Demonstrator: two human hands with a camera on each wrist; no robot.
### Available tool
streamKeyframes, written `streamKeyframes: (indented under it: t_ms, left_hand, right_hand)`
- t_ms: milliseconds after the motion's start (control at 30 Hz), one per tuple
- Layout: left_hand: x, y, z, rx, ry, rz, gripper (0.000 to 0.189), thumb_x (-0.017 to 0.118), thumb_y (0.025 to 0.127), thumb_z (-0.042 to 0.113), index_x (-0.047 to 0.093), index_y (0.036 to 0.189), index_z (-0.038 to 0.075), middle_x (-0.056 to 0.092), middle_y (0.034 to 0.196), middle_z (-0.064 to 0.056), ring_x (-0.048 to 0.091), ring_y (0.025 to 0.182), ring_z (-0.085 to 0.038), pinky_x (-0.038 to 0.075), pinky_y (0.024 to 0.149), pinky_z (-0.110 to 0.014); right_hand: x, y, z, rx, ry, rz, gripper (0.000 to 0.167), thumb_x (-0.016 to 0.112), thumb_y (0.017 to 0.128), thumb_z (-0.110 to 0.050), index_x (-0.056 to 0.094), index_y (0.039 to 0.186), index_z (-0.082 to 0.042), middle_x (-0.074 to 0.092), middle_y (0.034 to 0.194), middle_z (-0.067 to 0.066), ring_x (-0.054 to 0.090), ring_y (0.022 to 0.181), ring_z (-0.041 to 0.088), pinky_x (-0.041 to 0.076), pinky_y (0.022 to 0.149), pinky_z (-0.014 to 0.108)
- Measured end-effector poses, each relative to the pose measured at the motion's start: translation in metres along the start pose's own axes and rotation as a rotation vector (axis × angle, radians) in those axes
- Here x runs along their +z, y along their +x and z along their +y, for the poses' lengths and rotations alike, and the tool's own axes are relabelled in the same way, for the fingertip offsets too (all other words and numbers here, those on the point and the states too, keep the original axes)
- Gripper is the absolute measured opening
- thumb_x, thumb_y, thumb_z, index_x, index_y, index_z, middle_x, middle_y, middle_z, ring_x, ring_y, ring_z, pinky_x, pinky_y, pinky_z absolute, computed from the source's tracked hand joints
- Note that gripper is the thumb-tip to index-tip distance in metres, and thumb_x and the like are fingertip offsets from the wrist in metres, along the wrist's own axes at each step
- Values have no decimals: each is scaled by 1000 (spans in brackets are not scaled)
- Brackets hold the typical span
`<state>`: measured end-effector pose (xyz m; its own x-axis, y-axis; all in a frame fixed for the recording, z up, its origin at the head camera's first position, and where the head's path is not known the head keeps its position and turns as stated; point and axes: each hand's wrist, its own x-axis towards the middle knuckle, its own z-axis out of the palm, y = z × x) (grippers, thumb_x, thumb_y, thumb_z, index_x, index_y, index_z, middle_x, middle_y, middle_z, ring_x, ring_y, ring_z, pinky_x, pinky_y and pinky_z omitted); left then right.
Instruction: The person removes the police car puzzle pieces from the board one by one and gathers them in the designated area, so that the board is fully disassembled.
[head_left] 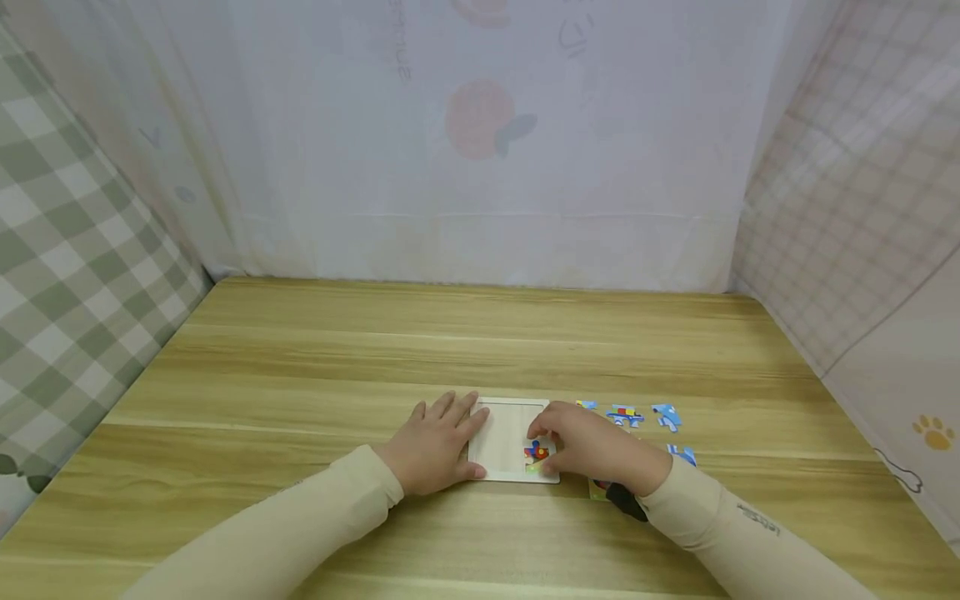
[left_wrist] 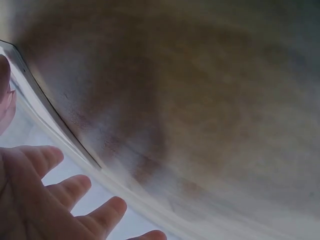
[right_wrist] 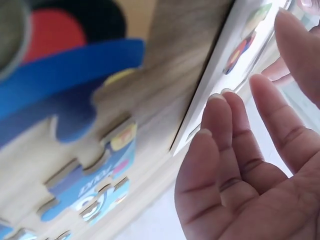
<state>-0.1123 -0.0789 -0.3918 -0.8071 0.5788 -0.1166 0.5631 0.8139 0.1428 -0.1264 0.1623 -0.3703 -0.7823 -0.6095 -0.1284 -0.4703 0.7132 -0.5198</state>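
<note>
A shallow, pale puzzle tray (head_left: 498, 442) with a raised rim lies on the table. My left hand (head_left: 431, 447) rests at its left edge, fingers spread and thumb by the near left corner. One colourful jigsaw piece (head_left: 536, 452), red and blue with some green, lies inside the tray's near right corner. Over the tray's right side is my right hand (head_left: 600, 446), its fingers loosely bent. The right wrist view shows nothing between those fingers (right_wrist: 216, 120), with the piece in the tray (right_wrist: 241, 52) just beyond the fingertips.
Loose jigsaw pieces lie right of the tray, including a blue one with a red and yellow patch (head_left: 625, 415) and a light blue one (head_left: 666, 417). Another piece (head_left: 597, 491) is partly hidden under my right wrist. The wooden table (head_left: 337, 358) meets a hanging cloth (head_left: 337, 242) behind.
</note>
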Motion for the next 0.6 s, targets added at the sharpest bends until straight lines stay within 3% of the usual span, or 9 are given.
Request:
streamKeyframes:
  t_ms: [600]
  left_hand:
    - [0, 0, -1, -40, -64, -82, 72, 54, 92, 54, 39, 148, 12, 27, 157, -9, 27, 141, -38, 34, 104, -59]
  right_hand:
    - [4, 5, -5, 13, -59, -68, 27, 83, 71, -9, 68, 93, -10, 51, 84, -3, 43, 76, 12, 40, 67, 26]
